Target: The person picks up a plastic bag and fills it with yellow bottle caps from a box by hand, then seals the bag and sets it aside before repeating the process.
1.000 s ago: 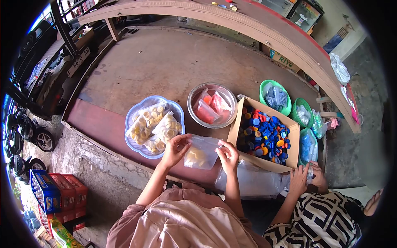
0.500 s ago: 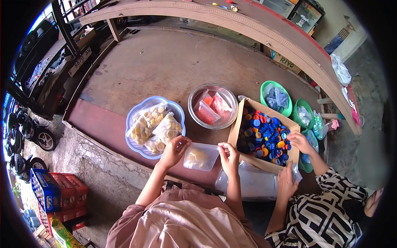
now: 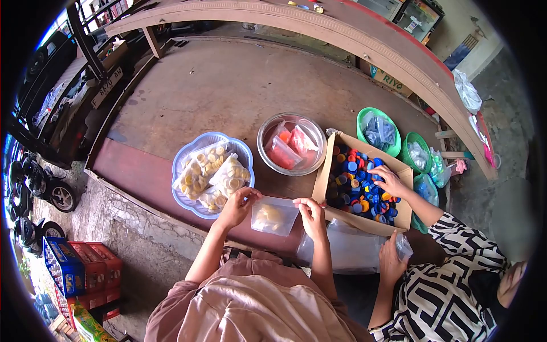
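Note:
A clear plastic bag (image 3: 274, 216) with yellowish caps at its bottom hangs between my hands. My left hand (image 3: 241, 206) pinches its upper left corner, and my right hand (image 3: 311, 215) pinches the upper right one. Just beyond my left hand is a blue scalloped basket (image 3: 178, 192) holding several filled bags of cream and yellow caps. A metal bowl (image 3: 262, 149) with bags of red caps stands farther back. To the right, a cardboard box (image 3: 323, 174) is full of blue, red and orange caps. Flat clear bags (image 3: 353, 251) lie right of my right hand.
A co-worker in a patterned sleeve (image 3: 464, 245) has one hand (image 3: 392, 183) in the box and the other on a small clear bag (image 3: 403, 247). Green baskets (image 3: 397, 149) with bags stand behind the box. A raised wooden rail (image 3: 273, 12) spans the far side. Crates (image 3: 85, 268) stand lower left.
The co-worker's one hand has moved left into the box of caps, while the other holds a small bag. My right hand has shifted slightly left, still pinching the bag.

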Available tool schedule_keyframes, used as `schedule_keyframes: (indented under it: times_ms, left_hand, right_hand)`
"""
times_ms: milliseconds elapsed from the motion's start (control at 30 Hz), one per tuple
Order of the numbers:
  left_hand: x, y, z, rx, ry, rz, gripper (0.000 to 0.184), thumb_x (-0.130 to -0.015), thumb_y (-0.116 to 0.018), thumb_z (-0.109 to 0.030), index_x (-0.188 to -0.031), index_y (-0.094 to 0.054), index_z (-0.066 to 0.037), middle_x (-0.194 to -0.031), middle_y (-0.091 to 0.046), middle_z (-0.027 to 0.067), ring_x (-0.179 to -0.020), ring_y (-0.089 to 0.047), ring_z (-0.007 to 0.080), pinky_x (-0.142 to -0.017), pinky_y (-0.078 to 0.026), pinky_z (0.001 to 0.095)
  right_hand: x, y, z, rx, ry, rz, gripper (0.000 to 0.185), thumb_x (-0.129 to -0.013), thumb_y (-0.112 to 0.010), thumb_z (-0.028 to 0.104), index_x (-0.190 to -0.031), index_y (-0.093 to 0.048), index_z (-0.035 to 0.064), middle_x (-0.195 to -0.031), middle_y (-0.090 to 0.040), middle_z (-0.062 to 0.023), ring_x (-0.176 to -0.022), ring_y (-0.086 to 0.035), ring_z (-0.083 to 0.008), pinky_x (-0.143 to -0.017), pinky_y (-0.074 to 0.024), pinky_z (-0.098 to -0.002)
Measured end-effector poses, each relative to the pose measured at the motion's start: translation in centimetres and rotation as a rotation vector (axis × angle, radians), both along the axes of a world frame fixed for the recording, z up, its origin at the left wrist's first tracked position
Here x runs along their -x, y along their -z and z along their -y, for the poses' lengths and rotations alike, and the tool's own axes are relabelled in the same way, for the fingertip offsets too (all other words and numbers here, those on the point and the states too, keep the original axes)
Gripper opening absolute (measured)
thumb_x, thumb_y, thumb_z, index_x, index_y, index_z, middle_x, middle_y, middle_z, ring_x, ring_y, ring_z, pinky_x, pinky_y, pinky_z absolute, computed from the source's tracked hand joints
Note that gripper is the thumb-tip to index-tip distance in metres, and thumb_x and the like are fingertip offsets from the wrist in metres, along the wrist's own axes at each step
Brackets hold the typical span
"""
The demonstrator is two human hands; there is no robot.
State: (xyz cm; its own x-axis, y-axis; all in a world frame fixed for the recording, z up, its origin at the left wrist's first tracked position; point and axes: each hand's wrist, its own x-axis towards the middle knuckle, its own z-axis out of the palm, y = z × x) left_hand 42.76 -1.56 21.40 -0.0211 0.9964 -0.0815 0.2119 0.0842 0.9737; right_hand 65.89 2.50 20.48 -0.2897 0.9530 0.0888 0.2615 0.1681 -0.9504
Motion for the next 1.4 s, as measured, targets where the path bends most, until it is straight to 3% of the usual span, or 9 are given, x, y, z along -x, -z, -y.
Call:
schedule_keyframes:
  times_ms: [167, 433, 533, 633, 733, 900, 1000, 1233, 1400]
  left_hand:
    - [-0.2, -2.5, 0.4, -0.102, 0.067, -0.229, 0.016, -0.078, -0.061, -0.003, -0.094, -0.061, -0.003, -0.088, -0.058, 0.007, -0.084, -0.056, 0.0164, -0.076, -0.045, 0.0286]
    - [0.0, -0.9, 0.2, -0.35, 0.037, -0.456, 0.014, -0.077, -0.061, -0.004, -0.091, -0.062, -0.003, -0.084, -0.057, 0.0115, -0.08, -0.057, 0.0279, -0.072, -0.047, 0.0343]
    - [0.3, -0.5, 0.0, -0.381, 0.058, -0.38, 0.013, -0.081, -0.058, -0.006, -0.093, -0.062, -0.003, -0.086, -0.059, 0.0134, -0.082, -0.059, 0.0261, -0.074, -0.048, 0.0335]
    - [0.4, -1.2, 0.3, -0.069, 0.1, -0.166, 0.015, -0.085, -0.056, -0.011, -0.097, -0.061, -0.002, -0.09, -0.061, 0.0141, -0.083, -0.06, 0.0217, -0.075, -0.048, 0.0317]
    - [0.6, 0.0, 0.4, -0.033, 0.091, -0.06, 0.021, -0.089, -0.054, -0.016, -0.102, -0.059, -0.001, -0.092, -0.063, 0.0128, -0.085, -0.061, 0.0175, -0.075, -0.047, 0.0301]
    - [0.8, -0.4, 0.5, 0.034, 0.182, -0.1, 0.031, -0.089, -0.056, -0.026, -0.106, -0.056, 0.0, -0.09, -0.063, 0.0111, -0.083, -0.06, 0.0166, -0.075, -0.047, 0.0305]
    - [0.6, 0.7, 0.6, 0.023, 0.133, 0.001, 0.035, -0.088, -0.057, -0.031, -0.104, -0.057, 0.0, -0.089, -0.063, 0.0113, -0.082, -0.061, 0.017, -0.075, -0.047, 0.0312]
    - [1.0, 0.0, 1.2, 0.213, 0.088, -0.151, 0.04, -0.086, -0.059, -0.035, -0.102, -0.058, 0.002, -0.084, -0.064, 0.0121, -0.08, -0.061, 0.0191, -0.074, -0.048, 0.0319]
    - [0.7, 0.3, 2.1, 0.209, 0.072, -0.077, 0.039, -0.085, -0.062, -0.033, -0.099, -0.059, 0.003, -0.087, -0.064, 0.0123, -0.081, -0.061, 0.0171, -0.074, -0.048, 0.0305]
  right_hand:
    - [0.2, -1.8, 0.4, -0.207, -0.056, 0.158, 0.024, -0.07, -0.063, -0.003, -0.094, -0.062, 0.0023, -0.088, -0.06, -0.0101, -0.086, -0.056, -0.0253, -0.081, -0.0423, -0.0346]
    - [0.1, -1.6, 0.7, -0.214, -0.028, 0.284, 0.009, -0.08, -0.061, 0.008, -0.085, -0.064, 0.0008, -0.081, -0.059, -0.0103, -0.08, -0.057, -0.0241, -0.075, -0.0436, -0.0329]
    - [0.0, -0.6, 0.7, -0.128, -0.01, 0.163, 0.01, -0.082, -0.06, 0.009, -0.086, -0.064, 0.0009, -0.082, -0.061, -0.0096, -0.079, -0.059, -0.0216, -0.074, -0.0451, -0.0315]
    - [-0.3, 0.7, 0.6, 0.046, 0.035, 0.025, 0.012, -0.082, -0.059, 0.008, -0.091, -0.062, 0.001, -0.084, -0.063, -0.0085, -0.078, -0.061, -0.0172, -0.073, -0.0466, -0.0292]
    - [-0.4, 1.2, 0.6, 0.125, 0.058, -0.073, 0.018, -0.083, -0.058, 0.005, -0.1, -0.058, 0.0007, -0.085, -0.062, -0.0057, -0.077, -0.059, -0.0101, -0.072, -0.046, -0.0246]
    - [-0.7, 1.6, 0.4, 0.142, 0.025, -0.108, 0.016, -0.085, -0.056, 0.0, -0.1, -0.056, -0.0009, -0.085, -0.058, -0.0014, -0.074, -0.054, -0.0035, -0.069, -0.0427, -0.0183]
    - [-0.8, 1.6, 0.5, 0.119, 0.065, -0.115, 0.015, -0.084, -0.057, 0.005, -0.098, -0.058, -0.0001, -0.084, -0.063, -0.0066, -0.076, -0.061, -0.0108, -0.071, -0.0473, -0.0246]
    - [-0.8, 2.0, 0.6, 0.117, 0.076, -0.122, 0.015, -0.084, -0.057, 0.005, -0.098, -0.058, -0.0006, -0.086, -0.063, -0.0065, -0.077, -0.061, -0.011, -0.071, -0.0472, -0.0246]
    - [-0.8, 1.8, 0.7, 0.138, 0.088, -0.139, 0.015, -0.085, -0.057, 0.006, -0.098, -0.058, -0.0008, -0.086, -0.063, -0.0067, -0.078, -0.061, -0.0111, -0.072, -0.0472, -0.0246]
